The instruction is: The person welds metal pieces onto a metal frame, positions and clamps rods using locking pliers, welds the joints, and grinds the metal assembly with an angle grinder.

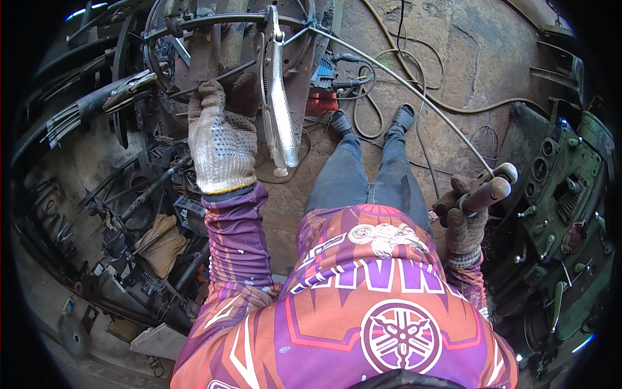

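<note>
My left hand, in a pale knitted glove with blue dots, is closed at the edge of a rusty metal bench. Its fingertips lie against a thin dark bar, and what they grip is partly hidden. Right beside it, silver locking pliers hang from a curved metal bar that they clamp. My gloved right hand is wrapped round a stubby metal tool with two rounded ends. A long thin metal rod slants from the bench work down to this tool.
Green machinery with levers stands at the right. Hoses and cables loop over the floor near my feet. A blue power tool sits beside the bench. Metal stock and scattered tools crowd the left, with a brown cloth among them.
</note>
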A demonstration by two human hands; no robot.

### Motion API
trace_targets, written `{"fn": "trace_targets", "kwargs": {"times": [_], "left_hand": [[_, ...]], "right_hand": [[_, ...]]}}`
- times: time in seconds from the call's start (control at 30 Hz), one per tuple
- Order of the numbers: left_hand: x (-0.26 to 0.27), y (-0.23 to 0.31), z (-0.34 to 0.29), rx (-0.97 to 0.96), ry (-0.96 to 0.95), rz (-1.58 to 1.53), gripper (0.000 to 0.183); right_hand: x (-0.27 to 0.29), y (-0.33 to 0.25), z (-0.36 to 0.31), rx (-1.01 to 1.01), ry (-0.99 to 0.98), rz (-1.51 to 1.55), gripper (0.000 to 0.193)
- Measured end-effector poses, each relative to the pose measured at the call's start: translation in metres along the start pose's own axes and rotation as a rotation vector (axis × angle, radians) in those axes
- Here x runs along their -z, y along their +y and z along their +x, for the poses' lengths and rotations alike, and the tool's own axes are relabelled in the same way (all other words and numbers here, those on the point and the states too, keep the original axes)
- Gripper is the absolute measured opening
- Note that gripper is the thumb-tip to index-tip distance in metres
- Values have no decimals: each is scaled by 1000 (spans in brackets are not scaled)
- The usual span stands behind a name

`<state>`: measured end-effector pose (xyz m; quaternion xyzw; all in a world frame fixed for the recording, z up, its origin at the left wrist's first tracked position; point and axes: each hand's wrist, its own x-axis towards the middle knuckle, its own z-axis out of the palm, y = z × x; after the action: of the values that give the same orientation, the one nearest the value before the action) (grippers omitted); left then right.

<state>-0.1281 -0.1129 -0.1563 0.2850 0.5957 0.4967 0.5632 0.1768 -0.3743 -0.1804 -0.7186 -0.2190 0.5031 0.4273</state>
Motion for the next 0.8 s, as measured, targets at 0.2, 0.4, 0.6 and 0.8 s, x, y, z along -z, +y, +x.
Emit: {"fn": "trace_targets", "kwargs": {"times": [0.2,0.4,0.6,0.8], "left_hand": [[-1,4,-1,-19,81,180,27],[-5,6,-2,17,35,-32,28],[-7,6,-3,23,41,-86,26],[-3,6,0,80,134,-42,20]], "right_hand": [[0,-1,1,6,2,-5,93],[-2,-3,0,5,7,-23,94],[6,2,-2,0,-44,10,53],[3,11,-4,57,38,-64,90]]}}
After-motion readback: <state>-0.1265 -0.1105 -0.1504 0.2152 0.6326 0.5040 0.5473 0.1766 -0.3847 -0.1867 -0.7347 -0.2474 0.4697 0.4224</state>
